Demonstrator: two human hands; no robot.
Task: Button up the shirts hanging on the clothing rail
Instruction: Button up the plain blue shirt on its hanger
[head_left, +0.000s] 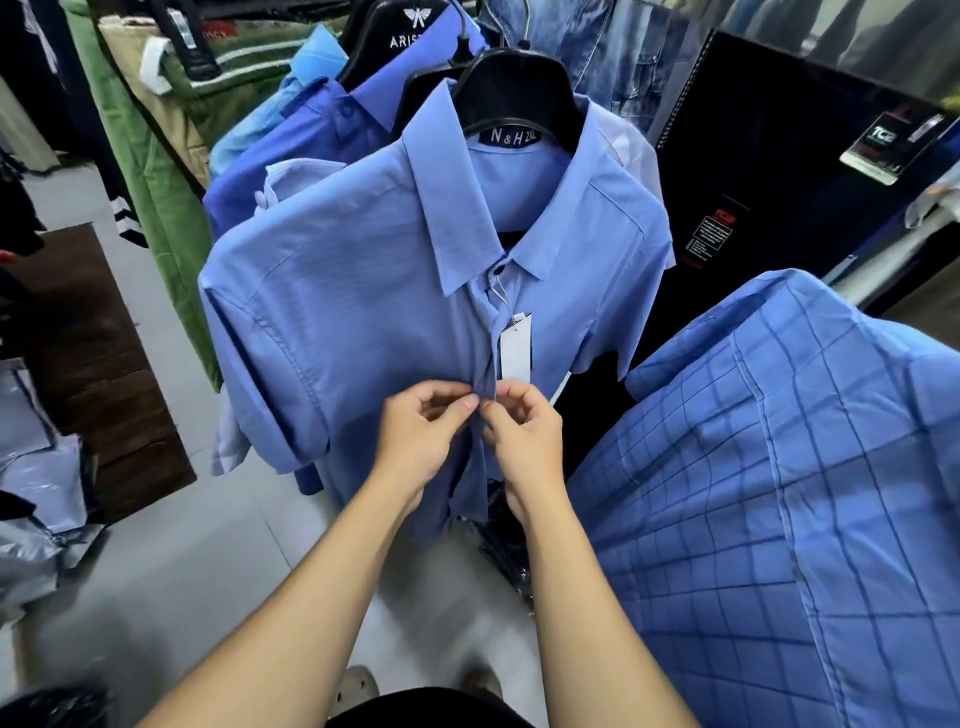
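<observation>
While hanging, shirt (363, 291) placket pinched by left hand (421, 436), right hand (524, 441).

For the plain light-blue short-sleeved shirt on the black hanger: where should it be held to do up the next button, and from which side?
Pinch the plain light-blue short-sleeved shirt at its front placket edges, one hand from each side, just below the white paper tag. The placket hangs vertically and faces the person; left hand and right hand already grip there.

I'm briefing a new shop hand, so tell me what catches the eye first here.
First, the plain light-blue short-sleeved shirt hanging centre on a black plastic hanger, where the left hand and right hand pinch its front placket. A white paper tag dangles just above them. A blue checked shirt fills the right.
</observation>
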